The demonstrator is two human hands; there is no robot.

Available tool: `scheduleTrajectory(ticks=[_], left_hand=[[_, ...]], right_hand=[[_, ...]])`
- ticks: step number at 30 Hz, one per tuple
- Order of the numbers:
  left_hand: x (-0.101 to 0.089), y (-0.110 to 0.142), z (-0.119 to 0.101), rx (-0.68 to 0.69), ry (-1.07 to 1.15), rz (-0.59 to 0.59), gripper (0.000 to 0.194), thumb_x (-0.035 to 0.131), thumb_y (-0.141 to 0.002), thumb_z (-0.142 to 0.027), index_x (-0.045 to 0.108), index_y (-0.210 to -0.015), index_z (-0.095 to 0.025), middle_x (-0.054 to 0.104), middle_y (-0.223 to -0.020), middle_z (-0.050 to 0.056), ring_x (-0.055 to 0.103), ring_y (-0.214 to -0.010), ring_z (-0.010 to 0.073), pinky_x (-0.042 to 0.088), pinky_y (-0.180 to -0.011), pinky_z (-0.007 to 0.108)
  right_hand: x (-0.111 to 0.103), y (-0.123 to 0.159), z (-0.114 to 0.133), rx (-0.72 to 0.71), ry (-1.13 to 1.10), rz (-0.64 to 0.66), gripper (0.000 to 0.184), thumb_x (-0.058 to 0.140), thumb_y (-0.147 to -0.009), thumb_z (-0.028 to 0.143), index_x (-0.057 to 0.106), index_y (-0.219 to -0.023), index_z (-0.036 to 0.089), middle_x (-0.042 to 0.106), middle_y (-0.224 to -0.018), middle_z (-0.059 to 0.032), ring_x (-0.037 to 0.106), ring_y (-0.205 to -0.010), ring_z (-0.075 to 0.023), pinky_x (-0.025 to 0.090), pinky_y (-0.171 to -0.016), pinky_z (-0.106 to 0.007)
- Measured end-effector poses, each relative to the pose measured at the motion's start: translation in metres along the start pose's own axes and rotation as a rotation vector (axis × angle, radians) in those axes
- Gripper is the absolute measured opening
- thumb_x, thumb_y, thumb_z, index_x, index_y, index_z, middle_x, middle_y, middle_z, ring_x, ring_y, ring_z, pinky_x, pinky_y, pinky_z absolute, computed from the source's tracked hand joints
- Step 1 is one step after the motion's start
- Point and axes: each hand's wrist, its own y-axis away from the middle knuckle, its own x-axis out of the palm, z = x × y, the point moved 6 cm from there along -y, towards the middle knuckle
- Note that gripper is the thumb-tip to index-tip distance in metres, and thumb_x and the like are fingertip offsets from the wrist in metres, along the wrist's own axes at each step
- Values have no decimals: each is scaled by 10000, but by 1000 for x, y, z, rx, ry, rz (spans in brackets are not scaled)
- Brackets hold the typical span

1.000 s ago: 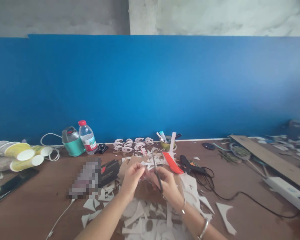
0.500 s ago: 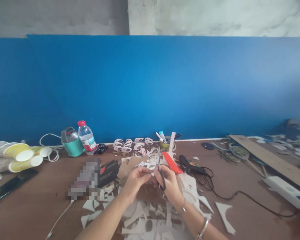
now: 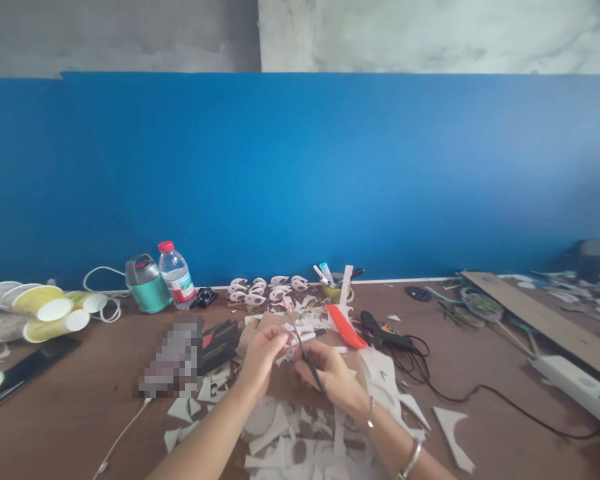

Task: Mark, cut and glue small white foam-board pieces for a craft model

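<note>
My right hand [image 3: 327, 373] is closed on a pair of scissors [image 3: 306, 357] with dark handles, whose blades point up and to the left. A small white piece of paper [image 3: 289, 341] is pinched in my left hand [image 3: 264, 353], just left of the blades; its exact shape is partly hidden by my fingers. Under both hands lies a piece of brown cardboard [image 3: 285, 392]. White paper scraps [image 3: 273, 430] are strewn around and in front of it. Behind my hands sit several white leaf-shaped cutouts [image 3: 255, 300] with holes.
An orange-red curved piece [image 3: 347, 328] and a black glue gun [image 3: 383, 331] with its cord lie right of my hands. A water bottle [image 3: 177, 277], a teal container [image 3: 149, 290] and stacked paper cups [image 3: 43, 303] stand left. A power strip [image 3: 575, 383] is at far right.
The scissors swung upright, then tilted back to the left, and their blades now lie close to my left fingers. My right hand has turned and dropped slightly; markers behind it are now visible.
</note>
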Motion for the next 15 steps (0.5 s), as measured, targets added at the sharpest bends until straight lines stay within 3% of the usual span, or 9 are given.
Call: scheduleTrajectory(ticks=[15], left_hand=[[-1, -2, -7, -35, -4, -27, 140, 716, -606, -241, 625, -574, -139, 631, -605, 15, 520, -586, 106, 397, -588, 214]], right_hand=[[0, 1, 0, 25, 95, 131, 75, 618, -690, 223, 619, -738, 166, 505, -560, 53, 412, -465, -74, 325, -455, -190]])
